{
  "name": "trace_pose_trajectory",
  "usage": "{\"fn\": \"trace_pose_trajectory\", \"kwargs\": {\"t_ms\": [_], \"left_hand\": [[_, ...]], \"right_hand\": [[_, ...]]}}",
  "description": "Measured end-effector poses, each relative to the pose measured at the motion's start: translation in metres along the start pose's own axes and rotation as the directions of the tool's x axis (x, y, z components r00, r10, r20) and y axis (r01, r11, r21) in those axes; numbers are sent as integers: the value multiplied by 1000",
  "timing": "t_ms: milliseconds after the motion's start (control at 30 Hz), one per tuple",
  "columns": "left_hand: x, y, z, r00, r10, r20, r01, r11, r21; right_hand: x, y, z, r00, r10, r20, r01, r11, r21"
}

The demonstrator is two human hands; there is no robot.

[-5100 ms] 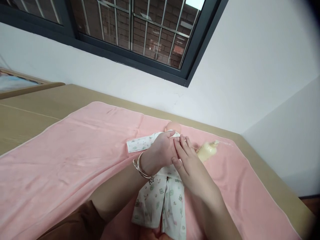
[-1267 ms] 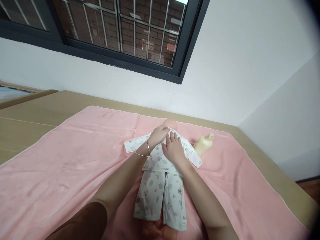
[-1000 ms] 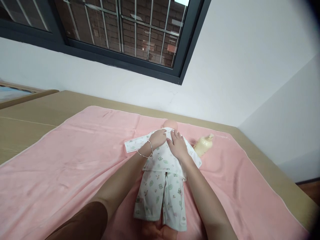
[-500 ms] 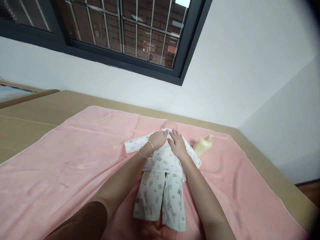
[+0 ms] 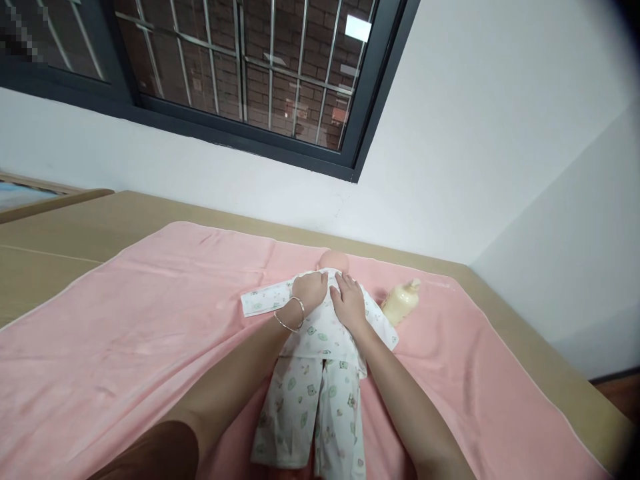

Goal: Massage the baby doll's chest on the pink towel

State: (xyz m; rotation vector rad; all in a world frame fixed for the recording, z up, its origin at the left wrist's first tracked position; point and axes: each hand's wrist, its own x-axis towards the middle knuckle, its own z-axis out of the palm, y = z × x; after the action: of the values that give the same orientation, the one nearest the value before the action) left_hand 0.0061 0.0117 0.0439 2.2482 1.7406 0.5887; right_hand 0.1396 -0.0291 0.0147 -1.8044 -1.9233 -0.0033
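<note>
A baby doll (image 5: 334,259) lies on its back on a pink blanket (image 5: 150,333), its head towards the wall. It wears a white patterned top (image 5: 320,337) and matching trousers (image 5: 287,413). At the doll's upper chest, my left hand (image 5: 310,291), with a bracelet at the wrist, has its fingers curled closed on the top near the neckline. Beside it my right hand (image 5: 349,303) rests flat on the chest, fingers stretched out. One sleeve (image 5: 265,300) spreads straight out to the left. The other slants down to the right, partly behind my right forearm.
A pale yellow pump bottle (image 5: 401,302) lies tilted on the blanket, right of the doll. The blanket covers a wooden surface (image 5: 65,233) set against a white wall (image 5: 425,167). A dark-framed window (image 5: 240,130) with metal bars is above.
The view has tilted up slightly, so everything sits lower and the doll's feet have nearly left the picture. Both hands stay at the top's neckline with little change.
</note>
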Motion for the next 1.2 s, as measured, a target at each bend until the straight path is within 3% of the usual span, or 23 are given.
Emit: {"fn": "trace_pose_trajectory", "kwargs": {"t_ms": [233,400,700,800,900,1000,1100,1200], "left_hand": [[-11,-6,17,971,186,-148,-180,982,53],[-10,-8,25,965,159,-208,-163,987,-3],[-21,-14,34,950,238,-202,-262,960,-98],[-21,-17,35,915,309,-259,-346,931,-114],[-21,-19,37,852,390,-349,-450,887,-107],[-21,-20,40,804,416,-425,-499,860,-101],[-22,-19,40,840,320,-438,-414,900,-137],[-19,-17,40,899,246,-362,-318,936,-154]], "right_hand": [[-1,4,5,999,3,-35,-1,998,58],[-3,6,8,996,-5,-93,11,998,62],[-21,-7,0,970,-22,-241,-41,966,-256],[-24,-6,1,955,-92,-283,2,953,-303],[-26,-4,2,930,-175,-323,85,957,-276],[-26,-2,3,931,-163,-327,94,972,-217],[-22,-2,2,962,-76,-262,35,987,-158],[-15,1,1,991,-49,-122,36,994,-107]]}}
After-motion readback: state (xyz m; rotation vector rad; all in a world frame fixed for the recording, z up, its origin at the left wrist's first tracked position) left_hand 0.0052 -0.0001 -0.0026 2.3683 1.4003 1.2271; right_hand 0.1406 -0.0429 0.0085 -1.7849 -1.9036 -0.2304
